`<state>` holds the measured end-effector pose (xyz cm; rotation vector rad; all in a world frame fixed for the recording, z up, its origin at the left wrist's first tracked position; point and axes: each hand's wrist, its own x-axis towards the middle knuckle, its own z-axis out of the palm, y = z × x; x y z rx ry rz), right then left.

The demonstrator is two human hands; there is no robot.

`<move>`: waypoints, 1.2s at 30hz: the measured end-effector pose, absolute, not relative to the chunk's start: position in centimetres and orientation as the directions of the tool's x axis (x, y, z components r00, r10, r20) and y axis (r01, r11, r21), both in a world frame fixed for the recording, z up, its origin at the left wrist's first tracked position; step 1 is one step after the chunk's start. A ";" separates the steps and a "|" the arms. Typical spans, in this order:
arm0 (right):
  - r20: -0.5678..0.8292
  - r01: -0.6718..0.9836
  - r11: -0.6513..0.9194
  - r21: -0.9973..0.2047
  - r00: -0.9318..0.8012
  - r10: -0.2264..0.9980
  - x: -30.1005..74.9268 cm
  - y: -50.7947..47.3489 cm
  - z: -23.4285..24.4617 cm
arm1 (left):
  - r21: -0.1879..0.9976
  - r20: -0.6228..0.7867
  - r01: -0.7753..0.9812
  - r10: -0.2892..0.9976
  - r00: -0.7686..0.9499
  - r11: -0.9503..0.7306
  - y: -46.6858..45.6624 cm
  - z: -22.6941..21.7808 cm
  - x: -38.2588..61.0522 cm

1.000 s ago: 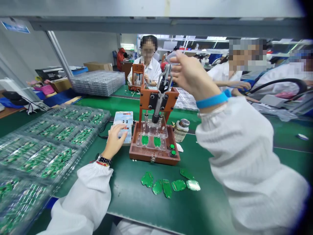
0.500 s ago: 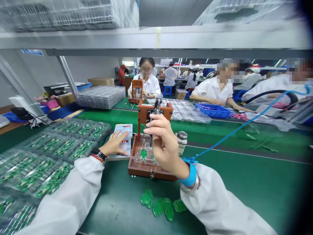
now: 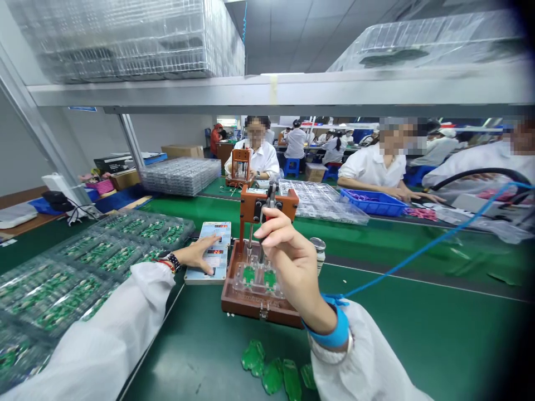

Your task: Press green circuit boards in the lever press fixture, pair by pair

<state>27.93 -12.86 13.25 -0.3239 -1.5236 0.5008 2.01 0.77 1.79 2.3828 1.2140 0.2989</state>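
Observation:
My right hand [image 3: 295,259] has its fingers wrapped round the lever handle [image 3: 271,194] of a brown press-type test fixture [image 3: 261,314]. Two small green circuit boards [image 3: 249,275] sit in the clear holder on the fixture's base, below the metal rods. To the left, my left hand [image 3: 197,254] lies with fingers spread over two light-blue meter boxes [image 3: 216,230] with red digits. Its thumb rests by the lower box's front edge; whether it presses anything I cannot tell. Several green boards [image 3: 272,376] lie loose in front of the fixture.
Clear trays of green boards [image 3: 112,259] cover the left side. Behind the fixture stands a small jar [image 3: 320,252]. A blue cord [image 3: 412,266] runs from my right wristband across the right side. A shelf [image 3: 175,96] crosses overhead. Co-workers sit opposite, near a blue basket [image 3: 374,204].
The view has tipped upward, so the bench appears lower. My right hand stays on the lever, with both boards in the holder now showing. My left hand remains spread over the meter boxes.

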 end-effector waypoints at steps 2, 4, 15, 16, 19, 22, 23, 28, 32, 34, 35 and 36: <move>0.843 -0.200 0.824 -0.530 -0.020 0.538 28.2 -12.7 13.3 | 0.475 -0.075 0.741 0.817 0.572 -0.475 0.9 2.2 1.5; 0.823 -0.262 0.791 -0.553 -0.026 0.567 28.5 -12.5 13.3 | 0.458 -0.098 0.771 0.837 0.538 -0.442 0.9 2.7 1.2; 0.820 -0.329 0.766 -0.552 -0.048 0.570 28.7 -12.2 12.7 | 0.310 -0.168 0.837 0.840 0.515 -0.451 0.2 4.3 2.2; 0.819 -0.318 0.769 -0.555 -0.049 0.571 28.7 -12.2 12.7 | 0.310 -0.169 0.832 0.834 0.525 -0.461 0.2 4.2 2.4; 0.817 -0.299 0.773 -0.559 -0.042 0.575 28.7 -12.3 12.6 | 0.317 -0.189 0.827 0.824 0.535 -0.464 0.4 3.8 2.5; 0.820 -0.296 0.779 -0.553 -0.029 0.571 28.5 -12.4 12.6 | 0.315 -0.213 0.839 0.829 0.518 -0.444 0.7 3.5 2.3; 0.820 -0.291 0.780 -0.554 -0.026 0.572 28.5 -12.4 12.6 | 0.311 -0.215 0.843 0.832 0.512 -0.438 0.7 3.4 2.3; 0.826 -0.232 0.800 -0.554 -0.034 0.562 28.9 -12.3 12.7 | 0.282 -0.141 0.869 0.878 0.457 -0.407 -2.0 4.0 3.2; 0.848 -0.109 0.841 -0.530 -0.044 0.528 29.2 -12.4 13.0 | 0.196 0.083 0.827 0.850 0.521 -0.526 -10.0 3.9 3.6; 0.857 -0.046 0.856 -0.514 -0.001 0.515 29.1 -12.3 13.1 | 0.156 0.175 0.825 0.837 0.518 -0.544 -14.5 3.4 2.1; 0.860 -0.030 0.861 -0.509 0.027 0.509 29.0 -12.3 13.1 | 0.155 0.215 0.856 0.862 0.459 -0.494 -16.6 3.1 0.7; 0.862 -0.023 0.863 -0.504 0.053 0.505 28.8 -12.4 13.2 | 0.165 0.267 0.903 0.899 0.346 -0.397 -18.6 2.9 -1.2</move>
